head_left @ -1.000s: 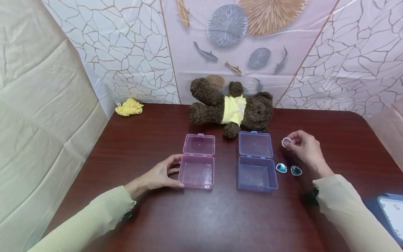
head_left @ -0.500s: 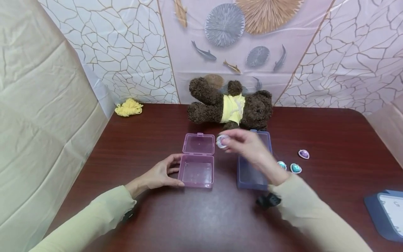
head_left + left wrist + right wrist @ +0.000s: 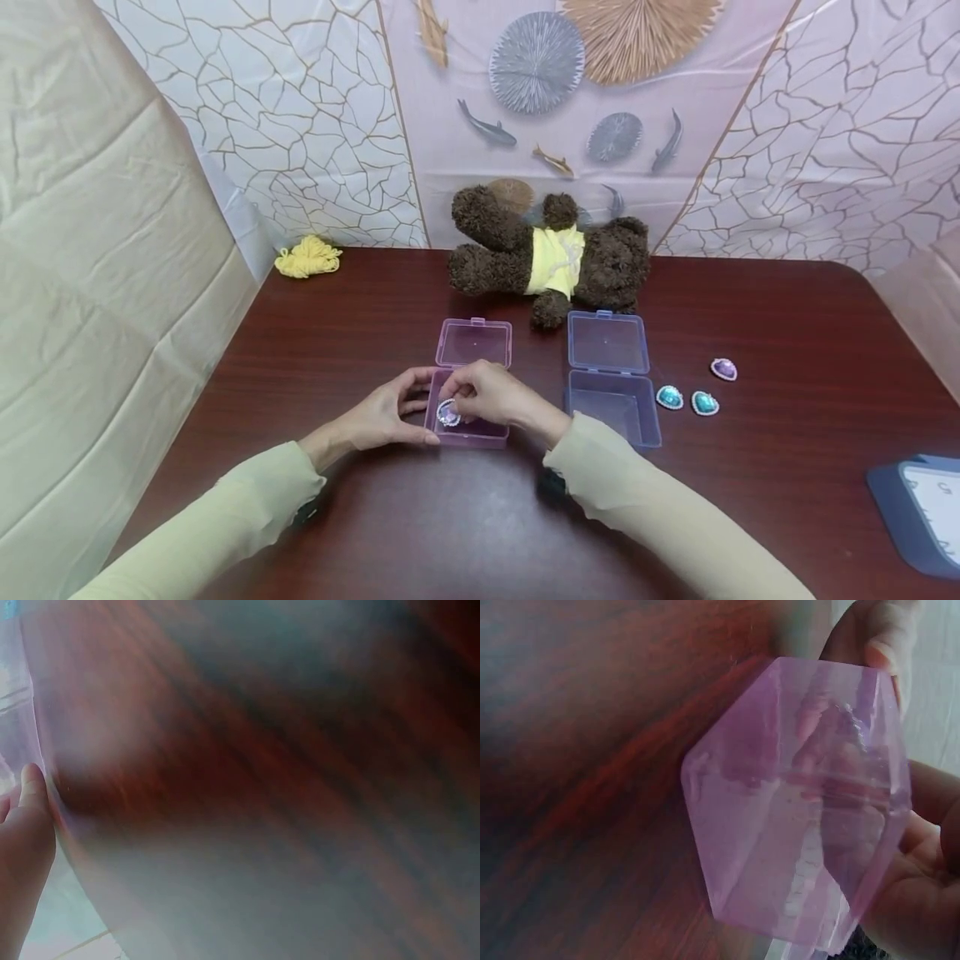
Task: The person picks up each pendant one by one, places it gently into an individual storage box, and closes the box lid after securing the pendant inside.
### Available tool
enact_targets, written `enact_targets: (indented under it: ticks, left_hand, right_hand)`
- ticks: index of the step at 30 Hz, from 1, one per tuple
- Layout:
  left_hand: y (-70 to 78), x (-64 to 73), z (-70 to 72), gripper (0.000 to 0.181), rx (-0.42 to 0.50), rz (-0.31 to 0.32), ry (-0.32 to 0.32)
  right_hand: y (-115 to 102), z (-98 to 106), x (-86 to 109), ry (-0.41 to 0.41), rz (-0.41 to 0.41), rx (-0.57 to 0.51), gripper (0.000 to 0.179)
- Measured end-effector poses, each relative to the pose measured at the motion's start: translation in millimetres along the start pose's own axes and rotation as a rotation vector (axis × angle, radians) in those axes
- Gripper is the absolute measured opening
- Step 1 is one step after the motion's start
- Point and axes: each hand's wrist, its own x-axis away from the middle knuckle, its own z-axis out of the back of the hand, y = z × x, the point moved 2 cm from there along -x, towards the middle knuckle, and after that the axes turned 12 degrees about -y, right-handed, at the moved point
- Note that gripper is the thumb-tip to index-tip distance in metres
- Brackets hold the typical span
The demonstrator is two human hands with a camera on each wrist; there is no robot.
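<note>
My left hand (image 3: 388,414) grips the left side of a pink see-through plastic box (image 3: 491,443), thumb at the front corner and fingers along the side. The box's hinged lid (image 3: 474,343) lies back, away from me. Reaching down into this box, my right hand (image 3: 483,396) pinches a purple gem (image 3: 448,412) with a pearly white rim. In the right wrist view the pink box (image 3: 735,825) covers part of that hand (image 3: 922,877). Right of it stands a blue see-through box (image 3: 618,408), its lid also laid back. Two teal gems (image 3: 670,397) and another purple gem (image 3: 723,368) lie beyond.
A brown teddy bear (image 3: 615,267) in a yellow shirt lies along the back of the dark wooden table (image 3: 360,517). Yellow yarn (image 3: 307,257) sits at the far left corner. A blue-framed clock-like object (image 3: 918,512) is at the right edge.
My right hand has lifted the purple gem from the right side of the table, carried it left past the blue box and lowered it into the pink box. My left hand has stayed put.
</note>
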Motion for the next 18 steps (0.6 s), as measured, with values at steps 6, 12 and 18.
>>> enact_targets:
  ticks: [6,12,18]
  left_hand:
    - [1.5,0.7,-0.4,0.085,-0.011,0.021,0.005]
    - [0.5,0.0,-0.4,0.085,-0.004,0.012,-0.001]
    - [-0.9,-0.5,-0.8,0.085,-0.003,0.016,-0.005]
  right_hand:
    - [-1,-6,-8.1,-0.102,-0.028,0.031,0.01]
    - [1,-11,-14.0,-0.119,-0.043,0.054,0.009]
    - [4,-12,-16.0,-0.087,-0.027,0.161,0.012]
